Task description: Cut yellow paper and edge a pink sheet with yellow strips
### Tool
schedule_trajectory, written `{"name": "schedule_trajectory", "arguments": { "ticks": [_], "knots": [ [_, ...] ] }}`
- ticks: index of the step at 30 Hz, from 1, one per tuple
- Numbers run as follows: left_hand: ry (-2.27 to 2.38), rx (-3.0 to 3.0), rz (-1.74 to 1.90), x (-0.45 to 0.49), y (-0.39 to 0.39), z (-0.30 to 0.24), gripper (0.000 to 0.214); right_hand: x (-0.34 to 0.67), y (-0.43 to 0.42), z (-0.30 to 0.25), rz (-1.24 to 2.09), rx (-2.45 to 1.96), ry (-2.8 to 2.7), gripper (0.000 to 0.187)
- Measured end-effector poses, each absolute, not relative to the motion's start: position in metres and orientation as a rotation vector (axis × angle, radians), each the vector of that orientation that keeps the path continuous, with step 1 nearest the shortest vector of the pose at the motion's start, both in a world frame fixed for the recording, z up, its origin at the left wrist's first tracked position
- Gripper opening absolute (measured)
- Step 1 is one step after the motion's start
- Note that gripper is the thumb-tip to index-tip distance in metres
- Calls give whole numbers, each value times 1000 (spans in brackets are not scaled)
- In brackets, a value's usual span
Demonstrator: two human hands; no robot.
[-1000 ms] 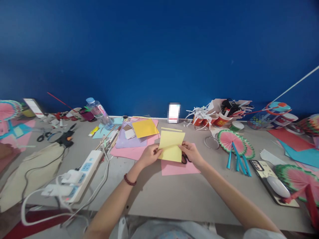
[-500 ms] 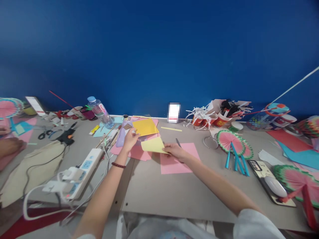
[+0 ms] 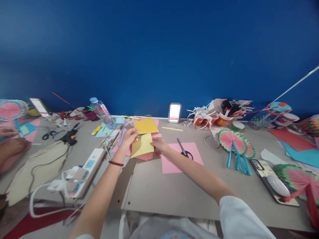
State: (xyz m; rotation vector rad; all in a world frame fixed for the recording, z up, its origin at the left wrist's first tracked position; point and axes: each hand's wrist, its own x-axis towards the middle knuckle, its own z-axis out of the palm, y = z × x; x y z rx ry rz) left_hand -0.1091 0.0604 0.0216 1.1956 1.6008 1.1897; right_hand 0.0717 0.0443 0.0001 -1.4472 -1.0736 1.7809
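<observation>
My right hand (image 3: 159, 145) pinches the right edge of a pale yellow sheet of paper (image 3: 142, 146), which overlaps pink paper and the lower part of a deeper yellow sheet (image 3: 146, 126). At the stack's left side, my left hand (image 3: 129, 136) has its fingers curled together by the deeper yellow sheet's left edge and the pale sheet's top corner. What lies between those fingers I cannot make out. Purple paper shows behind that hand. Black-handled scissors (image 3: 184, 151) rest on a square pink sheet (image 3: 171, 162), right of the papers and partly under my right forearm.
A white power strip (image 3: 91, 166) with cables lies at left, near a plastic bottle (image 3: 104, 113). Paper cups (image 3: 221, 120) with white strips stand along the blue wall. Pink pleated fans (image 3: 231, 142) and a phone (image 3: 261, 179) are at right. Another person's hand (image 3: 16, 146) shows far left.
My right hand has moved left with the pale yellow sheet, bringing it over the paper stack near my left hand. The scissors on the pink square are now more exposed.
</observation>
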Motion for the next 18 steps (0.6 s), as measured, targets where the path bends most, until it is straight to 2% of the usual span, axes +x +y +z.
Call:
{"name": "schedule_trajectory", "arguments": {
  "ticks": [6,12,15,18],
  "knots": [
    [1594,1316,1158,-111,55,18,33,77,45,-12,1679,-1547,-1123,26],
    [1646,1443,1062,-111,52,14,38,77,54,-13,1428,-1636,-1253,15],
    [1839,1599,879,-113,49,17,42,77,57,-9,1340,-1645,-1363,12],
    [2064,1792,679,-119,53,25,35,80,57,-4,1263,-1626,-1515,7]
  ]
}}
